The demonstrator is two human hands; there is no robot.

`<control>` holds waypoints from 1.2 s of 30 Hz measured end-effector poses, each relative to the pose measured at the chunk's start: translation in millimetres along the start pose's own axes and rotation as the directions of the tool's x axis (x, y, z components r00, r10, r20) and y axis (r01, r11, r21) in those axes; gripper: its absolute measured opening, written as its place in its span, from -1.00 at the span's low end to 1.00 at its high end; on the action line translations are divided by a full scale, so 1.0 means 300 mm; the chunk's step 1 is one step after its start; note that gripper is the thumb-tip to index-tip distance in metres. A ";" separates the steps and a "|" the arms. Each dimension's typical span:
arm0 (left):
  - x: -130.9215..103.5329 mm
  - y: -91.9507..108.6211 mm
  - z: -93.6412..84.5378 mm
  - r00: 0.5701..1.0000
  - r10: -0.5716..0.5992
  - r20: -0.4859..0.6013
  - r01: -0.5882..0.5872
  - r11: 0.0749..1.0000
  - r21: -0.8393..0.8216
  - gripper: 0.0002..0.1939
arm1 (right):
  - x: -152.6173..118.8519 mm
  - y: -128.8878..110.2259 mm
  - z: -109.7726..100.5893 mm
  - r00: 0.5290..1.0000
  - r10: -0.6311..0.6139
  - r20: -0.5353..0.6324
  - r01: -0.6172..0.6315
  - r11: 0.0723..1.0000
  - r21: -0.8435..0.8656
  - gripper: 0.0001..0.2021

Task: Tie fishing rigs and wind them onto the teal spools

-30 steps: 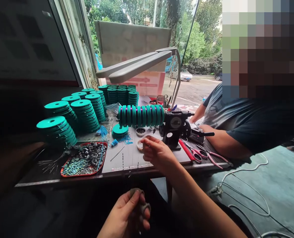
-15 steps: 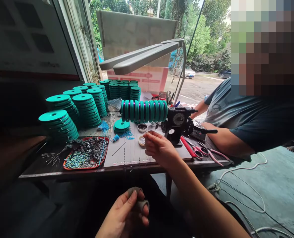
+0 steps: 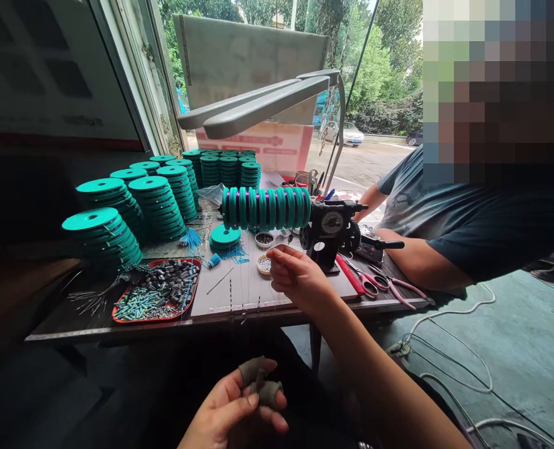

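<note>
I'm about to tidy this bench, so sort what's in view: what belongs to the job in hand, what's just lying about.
Likely in the job:
dish of small white pieces, beside the pinched right hand
grey wraps worn on the left hand
cranked machine with a row of green spools mounted on it

Likely just lying about, untouched:
pink-handled scissors
pink pliers
clear plastic bag

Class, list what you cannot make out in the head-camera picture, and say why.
- Head view: what, if anything, the right hand's fingertips pinch; too small.
- Head view: the dial's markings; too small.
- Head view: the rearmost green spools' lower parts; hidden by spools in front.
- Head view: the left hand's forearm; cut off by the bottom edge.
</note>
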State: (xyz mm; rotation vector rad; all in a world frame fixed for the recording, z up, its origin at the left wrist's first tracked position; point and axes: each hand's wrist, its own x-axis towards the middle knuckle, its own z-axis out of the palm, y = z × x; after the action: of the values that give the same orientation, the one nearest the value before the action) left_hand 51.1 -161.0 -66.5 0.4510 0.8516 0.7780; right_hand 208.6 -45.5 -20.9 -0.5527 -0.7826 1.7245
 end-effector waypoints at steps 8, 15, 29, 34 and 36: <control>0.017 -0.009 -0.018 1.000 0.025 -0.011 -0.024 0.995 0.097 -0.74 | 0.003 -0.001 -0.009 1.000 0.004 -0.013 -0.004 1.000 -0.028 -0.83; 0.042 0.080 0.046 0.826 0.538 -0.166 -0.120 0.455 0.882 -0.76 | 0.011 -0.030 -0.014 0.990 -0.126 -0.056 0.100 0.937 -0.336 -0.76; 0.268 0.231 0.253 0.747 0.664 0.031 -0.622 0.681 0.387 -0.73 | 0.006 -0.048 -0.014 0.976 -0.217 -0.011 0.198 0.907 -0.373 -0.83; 0.233 0.225 0.241 0.767 0.641 -0.026 -0.597 0.728 0.337 -0.82 | 0.015 -0.019 -0.006 0.981 -0.191 -0.024 0.178 0.951 -0.253 -0.82; 0.212 0.218 0.231 0.783 0.621 -0.038 -0.578 0.748 0.326 -0.85 | 0.021 -0.011 0.004 0.986 -0.166 -0.035 0.157 0.970 -0.184 -0.81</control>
State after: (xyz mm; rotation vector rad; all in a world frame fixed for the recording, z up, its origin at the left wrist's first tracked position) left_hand 105.4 -73.9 -15.5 0.9839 0.9748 1.3015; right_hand 208.1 -39.3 -17.5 -0.6349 -0.9290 1.4940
